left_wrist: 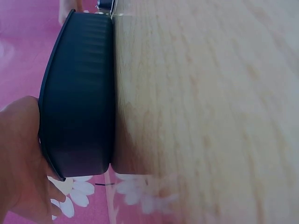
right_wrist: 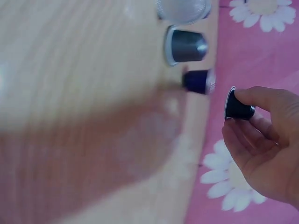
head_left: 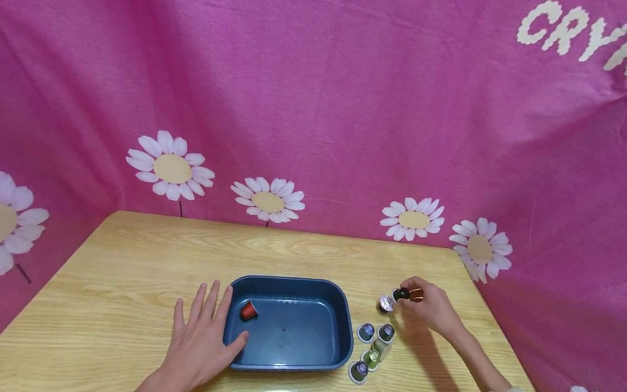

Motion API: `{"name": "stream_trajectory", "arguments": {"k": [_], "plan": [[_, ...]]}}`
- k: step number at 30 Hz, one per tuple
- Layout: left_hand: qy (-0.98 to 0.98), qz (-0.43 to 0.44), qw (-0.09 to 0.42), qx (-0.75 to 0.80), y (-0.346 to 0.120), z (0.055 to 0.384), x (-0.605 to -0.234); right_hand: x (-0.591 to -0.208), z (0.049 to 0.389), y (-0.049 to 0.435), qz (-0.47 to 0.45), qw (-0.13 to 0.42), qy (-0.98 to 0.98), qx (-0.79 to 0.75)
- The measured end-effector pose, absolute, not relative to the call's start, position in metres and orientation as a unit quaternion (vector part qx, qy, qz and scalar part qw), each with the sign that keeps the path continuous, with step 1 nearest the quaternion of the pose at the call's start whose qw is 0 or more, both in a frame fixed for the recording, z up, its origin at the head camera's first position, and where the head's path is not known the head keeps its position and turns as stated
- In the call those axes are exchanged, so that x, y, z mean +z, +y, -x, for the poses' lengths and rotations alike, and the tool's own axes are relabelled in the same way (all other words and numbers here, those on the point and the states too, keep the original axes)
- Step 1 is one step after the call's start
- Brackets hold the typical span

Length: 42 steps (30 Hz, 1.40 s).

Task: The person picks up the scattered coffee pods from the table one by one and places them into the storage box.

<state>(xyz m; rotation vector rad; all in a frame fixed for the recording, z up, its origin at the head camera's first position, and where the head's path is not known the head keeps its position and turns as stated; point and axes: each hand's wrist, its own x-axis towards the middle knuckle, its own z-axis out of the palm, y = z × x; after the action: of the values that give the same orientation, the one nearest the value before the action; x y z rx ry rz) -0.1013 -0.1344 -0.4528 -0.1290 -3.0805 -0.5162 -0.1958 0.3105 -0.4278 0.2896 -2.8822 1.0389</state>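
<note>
The work looks to be at an early stage: one capsule lies inside the tray, one is in the fingers, and six stand or lie outside on the table.

The left hand point(head_left: 198, 337) has its fingers spread and straight along the near end of the blue tray point(head_left: 303, 321), its thumb over the rim; the left wrist view shows it up against that rim. Just right of its index fingertip, on the tray's floor, the red capsule point(head_left: 249, 311) lies on its side. It is the only one inside, so that much seems done.

The right hand point(head_left: 433, 307) pinches the black capsule point(right_wrist: 238, 109) between thumb and fingertips, its rim turned away from the palm; it appears to be raised off the table point(head_left: 147, 272) and is well apart from the tray.

What seems left lies on the tray side of this hand. Just beside its fingertips is the foil-topped capsule point(head_left: 386, 304), lid upward. Further toward the wearer, between this hand and the tray, are the blue-purple capsule point(head_left: 366, 331), the grey-purple capsule point(head_left: 386, 331), the pale capsule point(head_left: 380, 347), the green capsule point(head_left: 373, 357) and the purple capsule point(head_left: 360, 371).
</note>
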Motion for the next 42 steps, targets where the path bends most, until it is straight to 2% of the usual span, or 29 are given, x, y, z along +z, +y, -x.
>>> {"name": "stream_trajectory", "arguments": {"k": [19,31,42], "plan": [[-0.985,0.037,0.013,-0.167,-0.137,0.101,-0.455,-0.359,0.199,0.222,-0.263,0.031,-0.894,0.362],[-0.984,0.037,0.01,-0.173,-0.138,0.1,-0.454,-0.334,0.204,0.175,-0.315,0.031,-0.887,0.335],[-0.984,0.039,0.016,-0.17,-0.137,0.101,-0.453,-0.326,0.21,0.139,-0.338,0.024,-0.887,0.314]]}}
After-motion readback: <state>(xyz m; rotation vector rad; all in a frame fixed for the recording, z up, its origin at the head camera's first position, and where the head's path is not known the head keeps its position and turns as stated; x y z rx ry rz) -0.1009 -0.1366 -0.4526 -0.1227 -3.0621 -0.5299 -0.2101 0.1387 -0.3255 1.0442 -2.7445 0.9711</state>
